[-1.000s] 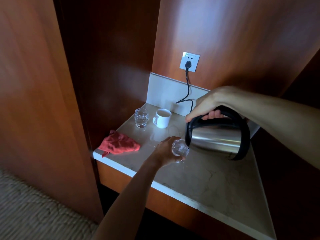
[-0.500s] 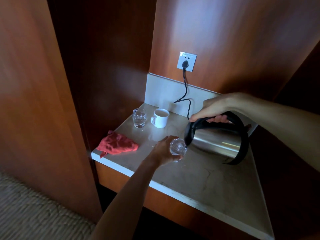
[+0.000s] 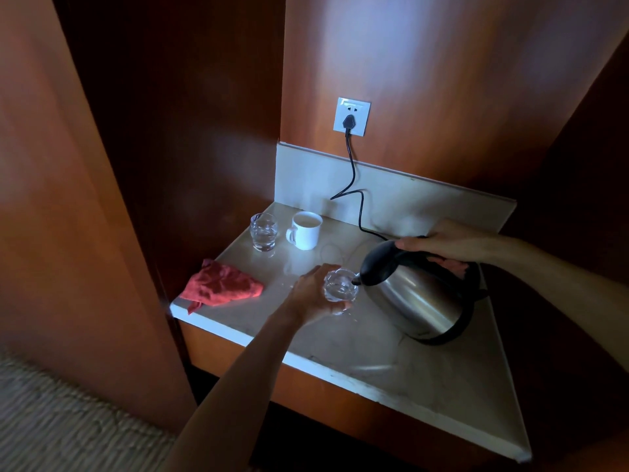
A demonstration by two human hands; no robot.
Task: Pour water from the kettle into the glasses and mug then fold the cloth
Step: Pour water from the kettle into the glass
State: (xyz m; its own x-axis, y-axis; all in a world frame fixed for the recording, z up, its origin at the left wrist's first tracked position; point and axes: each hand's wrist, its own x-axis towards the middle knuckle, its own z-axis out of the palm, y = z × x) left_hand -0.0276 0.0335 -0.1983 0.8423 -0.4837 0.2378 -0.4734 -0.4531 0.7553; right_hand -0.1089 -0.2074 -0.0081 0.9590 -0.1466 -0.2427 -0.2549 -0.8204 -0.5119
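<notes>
One steel kettle [image 3: 420, 303], black at lid and handle, tips leftward above the counter [image 3: 391, 356], spout at the rim of a small clear glass [image 3: 340, 288]. The right hand [image 3: 442, 241] grips its handle, fingers closed around it; the left hand [image 3: 315, 292] wraps the glass. Water seems to sit in it, though it's dim. Farther back stand a second glass [image 3: 263, 232] and a white mug [image 3: 305, 229]; a crumpled red cloth [image 3: 221, 286] lies at the left edge.

Tilted kettle [image 3: 422, 301] spout over hand [image 3: 315, 294]-held glass [image 3: 340, 289]
</notes>
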